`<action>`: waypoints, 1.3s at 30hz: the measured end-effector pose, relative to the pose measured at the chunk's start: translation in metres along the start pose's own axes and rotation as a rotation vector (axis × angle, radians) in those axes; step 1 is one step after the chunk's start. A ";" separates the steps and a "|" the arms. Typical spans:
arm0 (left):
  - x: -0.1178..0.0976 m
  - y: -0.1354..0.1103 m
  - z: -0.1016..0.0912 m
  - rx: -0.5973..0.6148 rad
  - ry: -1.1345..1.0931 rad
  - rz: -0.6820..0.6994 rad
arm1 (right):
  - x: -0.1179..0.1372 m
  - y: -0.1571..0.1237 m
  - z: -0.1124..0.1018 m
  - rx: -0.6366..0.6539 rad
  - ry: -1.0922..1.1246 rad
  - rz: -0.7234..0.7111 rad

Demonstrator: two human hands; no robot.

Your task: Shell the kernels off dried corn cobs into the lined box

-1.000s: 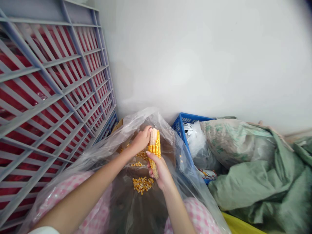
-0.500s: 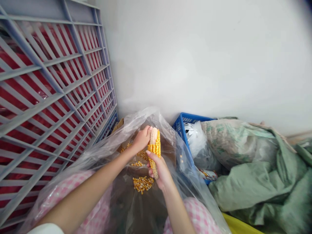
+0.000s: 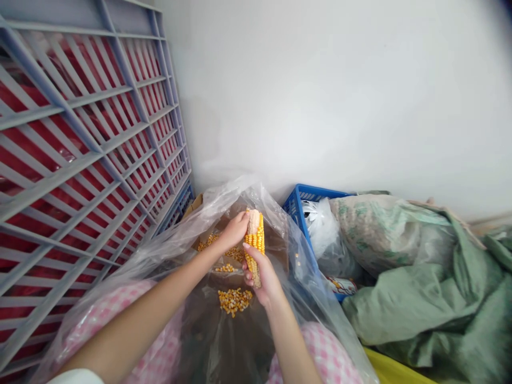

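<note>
An ear of corn (image 3: 256, 240) stands upright, tipped slightly, above the loose kernels. Bare pale cob shows at its upper left, while yellow kernels cover the rest of the visible side. My right hand (image 3: 263, 271) is wrapped round its lower half, thumb on the front. My left hand (image 3: 236, 229) is closed at the upper left of the ear, fingers against the bare patch; the fingertips are partly hidden. Below lies a clear plastic bag (image 3: 160, 256), spread over a cardboard box (image 3: 276, 248), with a pile of corn kernels (image 3: 234, 302) and smaller heaps inside.
A grey slatted plastic crate (image 3: 104, 144) with red material behind it rises on the left. To the right stands a blue basket (image 3: 298, 208) holding plastic bags, beside a green cloth (image 3: 420, 298). A white wall (image 3: 320, 96) is behind. My knees in pink check flank the bag.
My left hand has shifted slightly right and down along the top of the ear. The ear and my right hand have moved very little.
</note>
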State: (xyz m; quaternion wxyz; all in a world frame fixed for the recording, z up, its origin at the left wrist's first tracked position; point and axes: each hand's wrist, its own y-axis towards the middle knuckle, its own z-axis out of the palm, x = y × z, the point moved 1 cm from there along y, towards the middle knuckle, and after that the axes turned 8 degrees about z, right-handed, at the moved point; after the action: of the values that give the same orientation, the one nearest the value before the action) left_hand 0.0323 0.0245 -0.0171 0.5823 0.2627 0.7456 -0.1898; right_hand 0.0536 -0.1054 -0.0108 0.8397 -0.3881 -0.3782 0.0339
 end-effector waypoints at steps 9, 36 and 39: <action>0.004 -0.002 0.000 -0.037 0.117 0.069 | -0.003 0.001 0.002 0.005 -0.033 -0.039; -0.002 -0.017 0.018 0.176 -0.413 -0.413 | -0.002 0.000 0.000 -0.201 -0.299 -0.178; -0.016 -0.028 0.019 0.208 -0.666 -0.547 | 0.002 -0.002 -0.002 -0.351 -0.599 -0.321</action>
State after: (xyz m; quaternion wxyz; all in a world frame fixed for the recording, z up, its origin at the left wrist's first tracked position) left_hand 0.0327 -0.0110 -0.0071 0.6895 0.0374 0.5365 -0.4852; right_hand 0.0560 -0.1079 -0.0088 0.6075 -0.4347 -0.6629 -0.0514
